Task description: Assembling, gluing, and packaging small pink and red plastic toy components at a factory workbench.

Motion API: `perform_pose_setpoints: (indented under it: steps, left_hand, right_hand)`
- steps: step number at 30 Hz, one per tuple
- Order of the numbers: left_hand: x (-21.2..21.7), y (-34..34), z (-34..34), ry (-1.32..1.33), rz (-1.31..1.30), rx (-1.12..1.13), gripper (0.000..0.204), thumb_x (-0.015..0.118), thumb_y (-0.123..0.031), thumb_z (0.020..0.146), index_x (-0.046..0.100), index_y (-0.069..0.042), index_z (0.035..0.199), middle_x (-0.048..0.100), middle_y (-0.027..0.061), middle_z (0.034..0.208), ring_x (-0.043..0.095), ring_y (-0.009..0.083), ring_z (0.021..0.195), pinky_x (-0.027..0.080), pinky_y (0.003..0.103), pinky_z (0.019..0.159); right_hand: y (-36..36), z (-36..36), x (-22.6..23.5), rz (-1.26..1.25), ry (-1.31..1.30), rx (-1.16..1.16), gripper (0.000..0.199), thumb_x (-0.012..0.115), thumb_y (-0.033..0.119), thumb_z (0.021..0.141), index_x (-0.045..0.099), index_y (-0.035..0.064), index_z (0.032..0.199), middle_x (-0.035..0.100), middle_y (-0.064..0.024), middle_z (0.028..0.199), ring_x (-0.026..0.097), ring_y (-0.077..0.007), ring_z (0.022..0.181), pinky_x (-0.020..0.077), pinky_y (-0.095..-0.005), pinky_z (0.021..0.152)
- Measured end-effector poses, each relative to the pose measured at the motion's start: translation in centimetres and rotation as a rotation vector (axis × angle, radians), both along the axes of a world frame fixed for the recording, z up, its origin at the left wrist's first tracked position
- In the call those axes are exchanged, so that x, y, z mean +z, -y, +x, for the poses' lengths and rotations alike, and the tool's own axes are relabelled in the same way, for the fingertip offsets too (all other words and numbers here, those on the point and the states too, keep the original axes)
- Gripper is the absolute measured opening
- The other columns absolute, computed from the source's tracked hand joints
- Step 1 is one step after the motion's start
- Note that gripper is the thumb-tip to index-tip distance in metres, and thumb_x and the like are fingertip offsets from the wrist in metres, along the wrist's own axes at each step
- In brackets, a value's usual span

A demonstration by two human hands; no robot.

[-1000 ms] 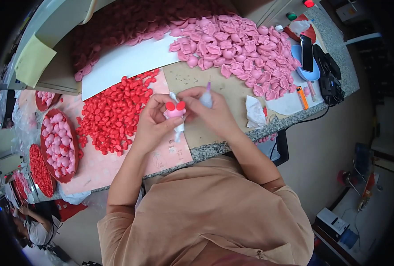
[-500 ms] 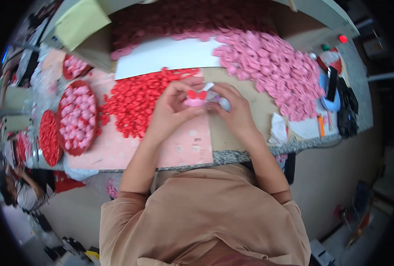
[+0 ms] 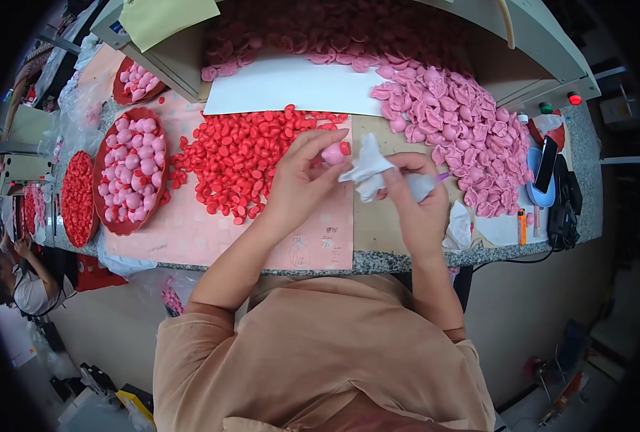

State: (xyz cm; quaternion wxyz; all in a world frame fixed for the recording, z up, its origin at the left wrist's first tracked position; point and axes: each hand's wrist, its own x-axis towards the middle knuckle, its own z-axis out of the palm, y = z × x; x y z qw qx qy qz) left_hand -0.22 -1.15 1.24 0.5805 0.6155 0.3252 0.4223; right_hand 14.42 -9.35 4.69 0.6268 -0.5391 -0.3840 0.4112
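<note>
1. Landmark: red pile (image 3: 251, 162) of small pieces on the desk (image 3: 406, 255). Left of it, an oval tray (image 3: 107, 216) of pink pieces.
2. Left hand (image 3: 298, 189), just right of the red pile: fingers closed on a small pink piece (image 3: 333, 153) carrying a red part.
3. The piece looks light, smooth and likely rigid; best pinched at its sides.
4. Right hand (image 3: 415, 205), further right: fingers curled round a white cloth (image 3: 369, 173) and a thin purple-tipped tool (image 3: 442, 176).
5. Far right of the red pile: pink heap (image 3: 457, 133).
</note>
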Motion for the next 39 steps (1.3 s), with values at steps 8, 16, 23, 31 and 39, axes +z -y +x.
perform_pose_setpoints:
  steps: [8, 16, 23, 31, 39]
  left_hand:
    - [0.5, 0.4, 0.1, -0.245, 0.315, 0.042, 0.041, 0.06, 0.006, 0.069, 0.058, 0.001, 0.109, 0.059, 0.0151, 0.098, 0.062, 0.0273, 0.089, 0.049, 0.034, 0.075]
    - [-1.3, 0.1, -0.6, -0.352, 0.044, 0.112, 0.032, 0.061, 0.005, 0.072, 0.058, 0.002, 0.103, 0.06, 0.0141, 0.095, 0.063, 0.0238, 0.079, 0.049, 0.032, 0.07]
    - [-1.2, 0.3, 0.2, -0.223, 0.245, 0.048, 0.027, 0.063, 0.002, 0.07, 0.057, 0.001, 0.097, 0.055, 0.0112, 0.086, 0.058, 0.0204, 0.074, 0.048, 0.03, 0.066]
    - [-1.8, 1.1, -0.4, -0.218, 0.257, 0.052, 0.028, 0.067, -0.004, 0.07, 0.059, 0.001, 0.096, 0.055, 0.0132, 0.084, 0.058, 0.0253, 0.076, 0.048, 0.033, 0.065]
    - [-1.4, 0.2, 0.8, 0.03, 0.081, 0.003, 0.035, 0.069, -0.008, 0.076, 0.058, -0.002, 0.108, 0.056, 0.0083, 0.086, 0.058, 0.0172, 0.077, 0.049, 0.028, 0.069]
  right_hand:
    - [-2.9, -2.5, -2.3, 0.127, 0.691, -0.034, 0.016, 0.062, 0.004, 0.08, 0.055, 0.001, 0.095, 0.05, -0.011, 0.088, 0.052, -0.0231, 0.082, 0.0431, -0.0303, 0.073]
    - [-4.7, -3.0, -2.7, 0.087, 0.631, -0.059, 0.014, 0.059, 0.006, 0.083, 0.052, 0.0014, 0.094, 0.052, -0.0107, 0.09, 0.053, -0.0213, 0.084, 0.0422, -0.0308, 0.076]
    - [-3.6, -1.9, -3.4, -0.117, 0.234, -0.042, 0.01, 0.055, 0.009, 0.089, 0.05, 0.0022, 0.095, 0.05, -0.0031, 0.088, 0.047, -0.0088, 0.081, 0.0411, -0.0236, 0.07]
    - [-2.4, -1.2, -4.7, -0.056, 0.266, 0.103, 0.009, 0.052, 0.012, 0.092, 0.048, 0.0047, 0.097, 0.049, 0.0004, 0.084, 0.045, -0.0069, 0.072, 0.0383, -0.0215, 0.06]
    - [-0.3, 4.7, -3.5, -0.287, 0.562, -0.315, 0.016, 0.059, 0.017, 0.088, 0.057, 0.0026, 0.095, 0.055, -0.0013, 0.083, 0.052, -0.0109, 0.074, 0.0418, -0.0236, 0.06]
